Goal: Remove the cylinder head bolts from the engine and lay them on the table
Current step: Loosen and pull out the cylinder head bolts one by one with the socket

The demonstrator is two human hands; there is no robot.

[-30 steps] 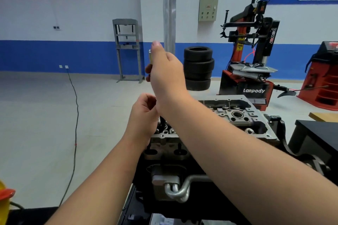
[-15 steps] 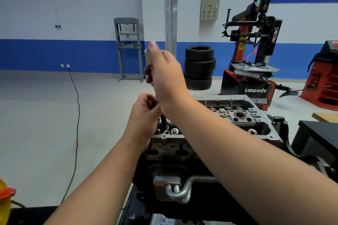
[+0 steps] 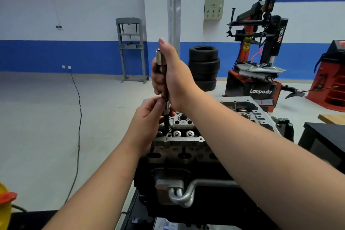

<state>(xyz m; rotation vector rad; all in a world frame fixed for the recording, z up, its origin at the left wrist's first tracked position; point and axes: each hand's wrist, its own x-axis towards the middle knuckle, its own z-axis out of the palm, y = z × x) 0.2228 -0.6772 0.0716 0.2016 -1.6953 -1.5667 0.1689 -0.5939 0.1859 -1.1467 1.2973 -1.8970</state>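
Observation:
An engine with a silver cylinder head (image 3: 186, 140) stands in front of me. A long socket extension bar (image 3: 161, 59) rises upright from the head's near left corner. My right hand (image 3: 171, 74) grips the bar's upper part, its chrome top end showing above the fingers. My left hand (image 3: 147, 119) pinches the bar's lower section just above the head. The bar's tip goes down into the head at the left end; the bolt under it is hidden. Round silver valve tops (image 3: 190, 133) line the near edge.
A black table (image 3: 324, 136) stands at the right, a wooden bench corner (image 3: 330, 117) behind it. A tyre changer (image 3: 257, 73), stacked tyres (image 3: 204, 67) and a grey press frame (image 3: 130, 48) stand further back. A black cable (image 3: 79, 117) runs across the floor on the left.
My right hand has come down a little along the bar and shows more of the chrome top end. My left hand stays at the bar's lower part. The view has shifted slightly.

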